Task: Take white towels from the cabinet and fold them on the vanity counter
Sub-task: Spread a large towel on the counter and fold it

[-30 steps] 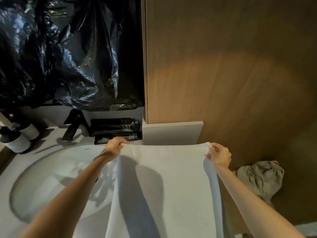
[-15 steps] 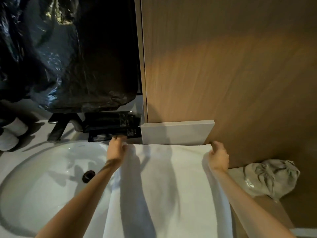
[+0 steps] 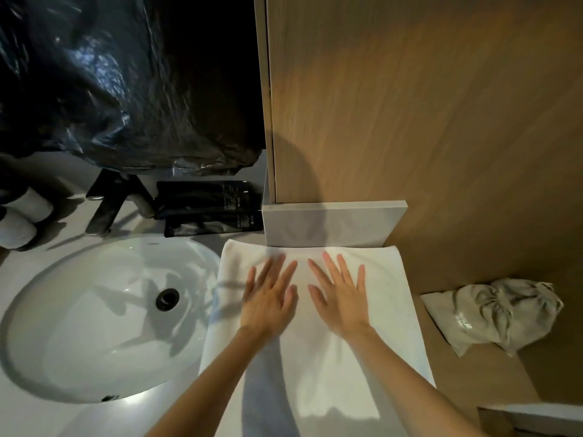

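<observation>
head view | left hand (image 3: 268,299) and right hand (image 3: 341,298) both flat, fingers spread wide, pressing soft white terry towel (image 3: 383,313) spread under the palms on pale bench (image 3: 189,391) | risk: towel edge left of left hand meets oval white sink (image 3: 94,313) rim; a lopsided push could slide it in and skew the fold

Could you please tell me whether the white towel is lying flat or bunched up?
Flat: the white towel lies smooth on the counter, left hand and right hand pressed open on it.

Black tubes (image 3: 208,206) lie beside a dark faucet (image 3: 110,205) behind the white basin (image 3: 79,329).
</observation>
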